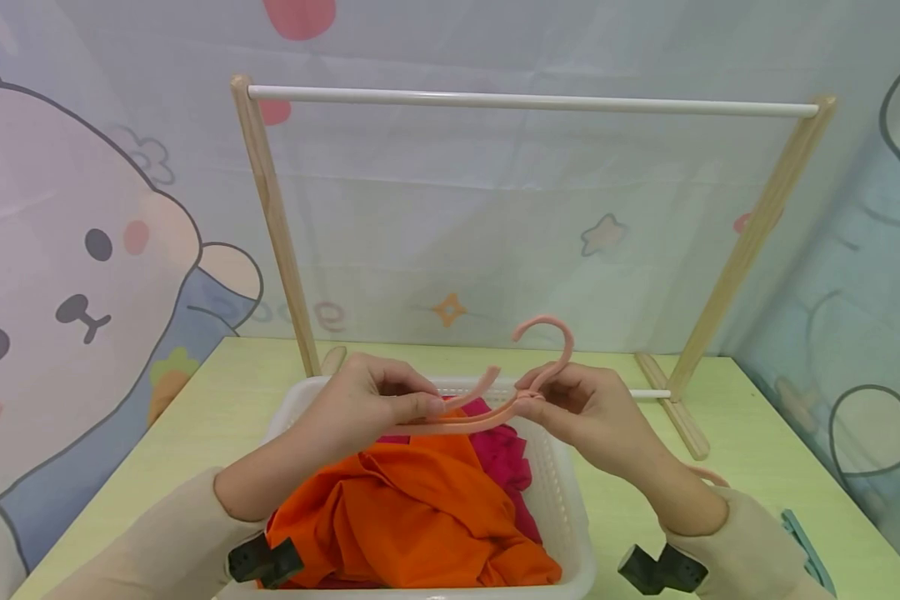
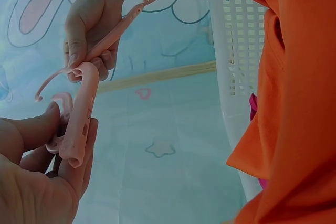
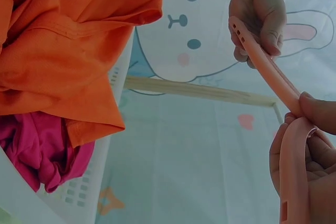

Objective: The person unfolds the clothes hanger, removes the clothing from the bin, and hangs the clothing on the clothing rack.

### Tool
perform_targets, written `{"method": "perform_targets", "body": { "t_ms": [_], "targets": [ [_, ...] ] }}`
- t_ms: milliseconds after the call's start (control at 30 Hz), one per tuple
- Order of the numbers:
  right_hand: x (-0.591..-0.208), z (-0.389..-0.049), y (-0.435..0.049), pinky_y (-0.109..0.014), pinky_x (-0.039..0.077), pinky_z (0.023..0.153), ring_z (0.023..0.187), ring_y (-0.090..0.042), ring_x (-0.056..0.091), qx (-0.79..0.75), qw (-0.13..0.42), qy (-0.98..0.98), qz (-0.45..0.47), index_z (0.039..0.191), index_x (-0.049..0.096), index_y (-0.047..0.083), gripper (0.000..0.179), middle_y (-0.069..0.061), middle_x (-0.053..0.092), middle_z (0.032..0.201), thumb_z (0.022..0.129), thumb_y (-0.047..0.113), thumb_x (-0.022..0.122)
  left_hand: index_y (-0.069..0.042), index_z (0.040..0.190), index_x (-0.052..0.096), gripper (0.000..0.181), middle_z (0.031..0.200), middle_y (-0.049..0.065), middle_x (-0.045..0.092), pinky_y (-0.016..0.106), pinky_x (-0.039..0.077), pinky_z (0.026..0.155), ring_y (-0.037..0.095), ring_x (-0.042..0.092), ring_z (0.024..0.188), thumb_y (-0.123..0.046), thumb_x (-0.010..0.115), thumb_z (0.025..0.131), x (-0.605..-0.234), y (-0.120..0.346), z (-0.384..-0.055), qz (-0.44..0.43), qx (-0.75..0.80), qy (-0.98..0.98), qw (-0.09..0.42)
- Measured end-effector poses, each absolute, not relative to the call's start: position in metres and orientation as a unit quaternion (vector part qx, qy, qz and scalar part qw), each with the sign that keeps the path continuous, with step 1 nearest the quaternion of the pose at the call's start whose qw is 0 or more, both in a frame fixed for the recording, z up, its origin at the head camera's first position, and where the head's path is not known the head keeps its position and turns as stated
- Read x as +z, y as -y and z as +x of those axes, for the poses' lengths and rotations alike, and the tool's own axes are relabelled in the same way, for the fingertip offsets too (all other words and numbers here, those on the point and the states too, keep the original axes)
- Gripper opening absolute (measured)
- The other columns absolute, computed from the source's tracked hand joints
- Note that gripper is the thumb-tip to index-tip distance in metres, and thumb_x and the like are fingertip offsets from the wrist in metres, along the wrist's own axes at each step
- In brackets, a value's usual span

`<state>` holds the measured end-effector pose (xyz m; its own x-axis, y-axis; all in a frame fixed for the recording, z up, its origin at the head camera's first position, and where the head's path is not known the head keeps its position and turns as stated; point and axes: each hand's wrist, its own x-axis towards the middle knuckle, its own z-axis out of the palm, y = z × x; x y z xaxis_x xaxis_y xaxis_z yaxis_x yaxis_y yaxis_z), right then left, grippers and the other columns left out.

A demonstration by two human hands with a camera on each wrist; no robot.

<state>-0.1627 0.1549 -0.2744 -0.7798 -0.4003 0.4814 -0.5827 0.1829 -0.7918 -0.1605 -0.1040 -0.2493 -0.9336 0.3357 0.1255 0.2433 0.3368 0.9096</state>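
Both hands hold a pink clothes hanger [image 1: 567, 346] above the basket, its hook pointing up in the head view. The thumb and fingers of my left hand [image 1: 375, 404] pinch one arm of it. With thumb and fingertips my right hand [image 1: 592, 417] grips the base of the hook. Seen from the left wrist, the hanger [image 2: 81, 121] runs between the two hands with slots along its arm. An orange garment [image 1: 420, 517] lies crumpled beneath them, over a magenta cloth [image 1: 506, 454].
The white plastic basket [image 1: 581, 542] stands on the pale yellow-green table [image 1: 172, 442]. Behind it rises a rack with a white rod [image 1: 532, 102] and wooden posts [image 1: 750, 242]. A teal hanger [image 1: 810, 554] and a pink curved piece [image 1: 708, 475] lie by the right forearm.
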Motion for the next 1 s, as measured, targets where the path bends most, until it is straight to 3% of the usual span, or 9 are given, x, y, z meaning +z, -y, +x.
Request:
{"method": "perform_targets", "body": {
  "t_ms": [300, 533, 867, 1000],
  "targets": [
    [-0.271, -0.162, -0.158, -0.021, 0.048, 0.058, 0.067, -0.013, 0.057, 0.551, 0.091, 0.771, 0.308, 0.091, 0.067, -0.003, 0.009, 0.007, 0.068, 0.094, 0.088, 0.005, 0.069, 0.003, 0.096, 0.073, 0.021, 0.077, 0.009, 0.068, 0.029, 0.056, 0.069, 0.023, 0.062, 0.071, -0.015, 0.072, 0.086, -0.25, 0.115, -0.163, 0.168, 0.592, -0.788, 0.008],
    [-0.271, -0.163, -0.159, -0.022, 0.045, 0.055, 0.065, -0.013, 0.055, 0.555, 0.097, 0.774, 0.29, 0.091, 0.067, -0.002, 0.008, 0.004, 0.069, 0.094, 0.088, 0.004, 0.069, 0.005, 0.1, 0.071, 0.024, 0.074, 0.008, 0.068, 0.031, 0.057, 0.076, 0.023, 0.067, 0.073, -0.016, 0.071, 0.087, -0.25, 0.121, -0.163, 0.172, 0.612, -0.772, -0.011],
    [-0.27, -0.164, -0.165, -0.022, 0.043, 0.054, 0.063, -0.011, 0.053, 0.571, 0.114, 0.763, 0.281, 0.092, 0.07, 0.008, 0.006, 0.007, 0.069, 0.095, 0.088, 0.003, 0.068, 0.005, 0.103, 0.07, 0.024, 0.086, 0.009, 0.072, 0.031, 0.055, 0.084, 0.021, 0.071, 0.081, -0.014, 0.068, 0.09, -0.248, 0.127, -0.16, 0.143, 0.621, -0.77, -0.039],
    [-0.268, -0.162, -0.168, -0.022, 0.044, 0.054, 0.063, -0.011, 0.054, 0.559, 0.126, 0.777, 0.262, 0.094, 0.07, 0.004, 0.006, 0.007, 0.069, 0.092, 0.089, 0.006, 0.069, 0.007, 0.106, 0.069, 0.025, 0.085, 0.007, 0.072, 0.029, 0.056, 0.082, 0.019, 0.071, 0.079, -0.013, 0.067, 0.09, -0.249, 0.129, -0.159, 0.136, 0.634, -0.76, -0.05]
  ]
}}
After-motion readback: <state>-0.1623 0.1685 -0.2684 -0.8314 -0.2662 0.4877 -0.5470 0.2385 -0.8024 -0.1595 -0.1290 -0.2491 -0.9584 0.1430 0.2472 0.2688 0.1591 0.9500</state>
